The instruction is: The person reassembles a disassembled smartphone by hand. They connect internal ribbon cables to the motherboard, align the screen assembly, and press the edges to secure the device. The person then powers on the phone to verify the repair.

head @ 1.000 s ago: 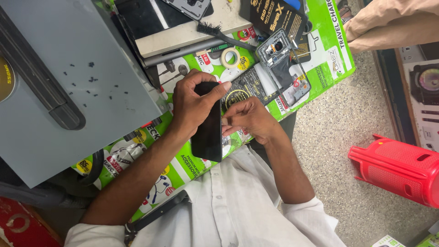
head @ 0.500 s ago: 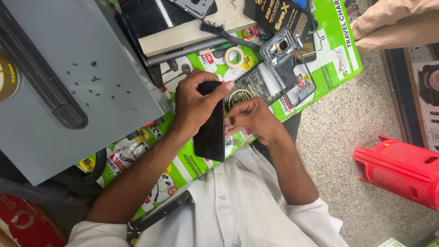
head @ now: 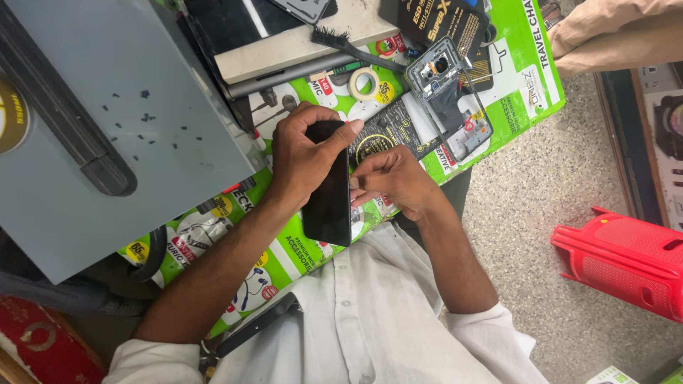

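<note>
My left hand (head: pixel 302 153) grips a black phone screen panel (head: pixel 329 195) by its top end and holds it upright over the green printed bench mat (head: pixel 498 107). The fingers of my right hand (head: pixel 393 178) pinch at the panel's right edge, about halfway down. What is between those fingertips is hidden. Just beyond my hands lies an opened phone body (head: pixel 449 99) with its insides showing, and a black printed packet (head: pixel 388 131) lies next to it.
A grey metal surface (head: pixel 107 121) with several small dark screws fills the left. A roll of tape (head: pixel 368 82), a brush (head: pixel 356 46) and a dark packet (head: pixel 445 21) lie at the far side. A red plastic stool (head: pixel 626 259) stands on the floor right. Another person's arm (head: pixel 612 28) is at top right.
The view has shifted slightly. Both hands stay on the panel, with the right fingers still working along its edge.
</note>
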